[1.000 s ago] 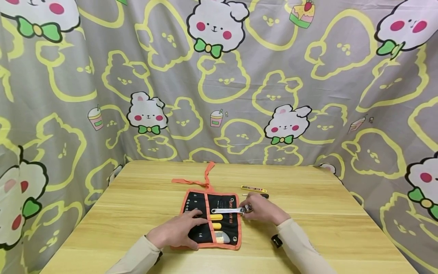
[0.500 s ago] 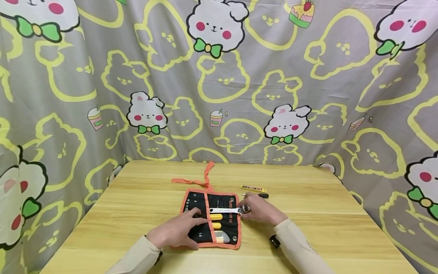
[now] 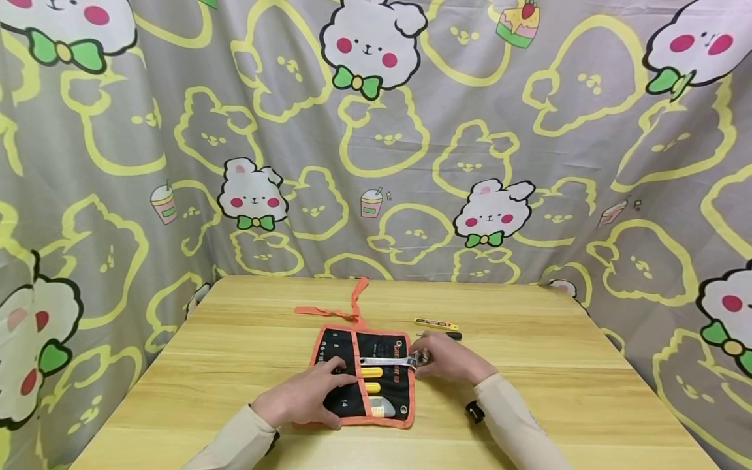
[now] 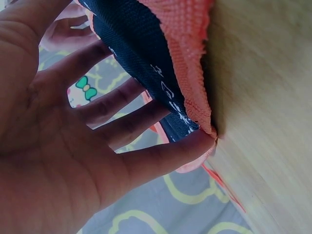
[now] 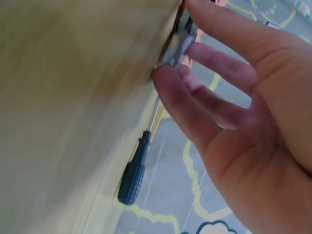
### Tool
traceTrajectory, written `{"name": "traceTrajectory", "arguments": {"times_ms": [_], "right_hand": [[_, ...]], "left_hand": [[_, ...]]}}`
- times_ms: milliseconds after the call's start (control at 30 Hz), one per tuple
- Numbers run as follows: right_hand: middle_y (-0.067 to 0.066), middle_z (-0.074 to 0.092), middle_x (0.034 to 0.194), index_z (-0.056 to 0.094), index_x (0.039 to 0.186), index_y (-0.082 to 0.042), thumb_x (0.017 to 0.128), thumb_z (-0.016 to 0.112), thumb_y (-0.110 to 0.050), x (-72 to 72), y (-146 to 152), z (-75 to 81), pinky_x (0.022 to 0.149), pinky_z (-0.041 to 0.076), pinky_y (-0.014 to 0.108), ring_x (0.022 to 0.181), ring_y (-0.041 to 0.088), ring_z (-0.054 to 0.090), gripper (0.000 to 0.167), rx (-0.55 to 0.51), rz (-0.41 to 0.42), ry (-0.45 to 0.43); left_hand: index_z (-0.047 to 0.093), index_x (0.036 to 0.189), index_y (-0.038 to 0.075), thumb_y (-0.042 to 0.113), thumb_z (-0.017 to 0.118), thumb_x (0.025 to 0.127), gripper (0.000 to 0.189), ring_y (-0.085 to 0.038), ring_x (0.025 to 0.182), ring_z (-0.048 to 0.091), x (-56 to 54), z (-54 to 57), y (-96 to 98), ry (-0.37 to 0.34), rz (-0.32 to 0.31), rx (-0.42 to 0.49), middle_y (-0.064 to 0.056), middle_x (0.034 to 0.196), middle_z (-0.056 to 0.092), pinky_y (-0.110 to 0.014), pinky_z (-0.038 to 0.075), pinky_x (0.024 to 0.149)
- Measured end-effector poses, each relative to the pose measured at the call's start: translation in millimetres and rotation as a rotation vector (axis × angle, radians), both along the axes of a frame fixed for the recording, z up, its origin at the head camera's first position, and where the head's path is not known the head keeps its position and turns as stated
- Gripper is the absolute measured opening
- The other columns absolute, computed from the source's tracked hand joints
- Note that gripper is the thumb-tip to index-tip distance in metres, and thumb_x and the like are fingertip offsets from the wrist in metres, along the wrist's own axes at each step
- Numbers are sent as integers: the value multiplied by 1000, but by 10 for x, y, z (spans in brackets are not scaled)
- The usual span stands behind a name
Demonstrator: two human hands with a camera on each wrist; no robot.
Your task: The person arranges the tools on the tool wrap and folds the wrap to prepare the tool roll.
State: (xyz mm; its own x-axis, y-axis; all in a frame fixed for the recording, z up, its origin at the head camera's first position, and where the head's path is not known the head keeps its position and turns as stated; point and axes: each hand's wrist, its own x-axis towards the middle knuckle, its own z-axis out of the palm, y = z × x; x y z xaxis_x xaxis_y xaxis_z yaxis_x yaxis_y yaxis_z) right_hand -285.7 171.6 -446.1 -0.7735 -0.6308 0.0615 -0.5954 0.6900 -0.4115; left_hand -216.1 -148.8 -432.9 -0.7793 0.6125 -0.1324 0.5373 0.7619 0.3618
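Note:
A black tool roll (image 3: 335, 408) with orange edging lies unrolled on the table. My left hand (image 3: 308, 390) rests on its left part, fingers spread over the printed numbers; in the left wrist view the fingertips touch the black cloth and orange hem (image 4: 187, 87). My right hand (image 3: 449, 359) pinches an adjustable wrench (image 3: 384, 361) by its jaw end at the roll's right edge. The wrench's handle points left, its tip at the orange pocket band (image 3: 356, 356). Below it, two yellow handles (image 3: 372, 372) and a grey-and-yellow utility knife (image 3: 382, 407) stick out of the pockets.
Behind my right hand lie a black-handled screwdriver (image 3: 452, 335) and a slim yellow case (image 3: 435, 323). Orange tie straps (image 3: 356, 300) trail from the roll toward the back of the wooden table (image 3: 247, 307). A patterned curtain (image 3: 311, 163) hangs around it.
The wrench has shifted slightly left, and the hole at its handle end no longer shows at the pocket band. My left hand stays in place.

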Motion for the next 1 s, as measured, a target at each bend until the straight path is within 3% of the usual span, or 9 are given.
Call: {"name": "traceTrajectory", "arguments": {"times_ms": [133, 333, 733, 1000], "right_hand": [[4, 69, 94, 76, 105, -6, 84, 83, -8, -41, 99, 9, 70, 52, 28, 81, 14, 62, 22, -41, -9, -58], [-1, 69, 82, 76, 90, -8, 86, 79, -3, -86, 182, -29, 65, 49, 25, 72, 7, 56, 8, -37, 10, -21], [-4, 71, 85, 76, 90, -10, 88, 79, -8, -91, 121, -56, 69, 52, 28, 74, 4, 56, 4, 28, 6, 80], [-7, 68, 85, 76, 90, -12, 90, 78, -14, -60, 31, -63, 69, 52, 28, 74, 2, 55, 3, 62, -55, 95]], "left_hand": [[63, 141, 27, 42, 89, 78, 69, -22, 113, 57, 2, 3, 1, 1, -4, 1, -5, 140, 50, -43, 54, 97], [63, 141, 26, 42, 88, 79, 69, -22, 113, 57, 6, -5, -5, 3, -9, 5, -5, 140, 50, -43, 54, 97], [63, 141, 27, 42, 89, 78, 70, -22, 113, 56, 3, -4, -8, 2, -1, 0, -5, 139, 50, -43, 54, 98], [63, 141, 26, 42, 89, 78, 70, -24, 115, 56, 7, -1, -4, 0, 5, -3, -6, 139, 50, -44, 53, 98]]}}
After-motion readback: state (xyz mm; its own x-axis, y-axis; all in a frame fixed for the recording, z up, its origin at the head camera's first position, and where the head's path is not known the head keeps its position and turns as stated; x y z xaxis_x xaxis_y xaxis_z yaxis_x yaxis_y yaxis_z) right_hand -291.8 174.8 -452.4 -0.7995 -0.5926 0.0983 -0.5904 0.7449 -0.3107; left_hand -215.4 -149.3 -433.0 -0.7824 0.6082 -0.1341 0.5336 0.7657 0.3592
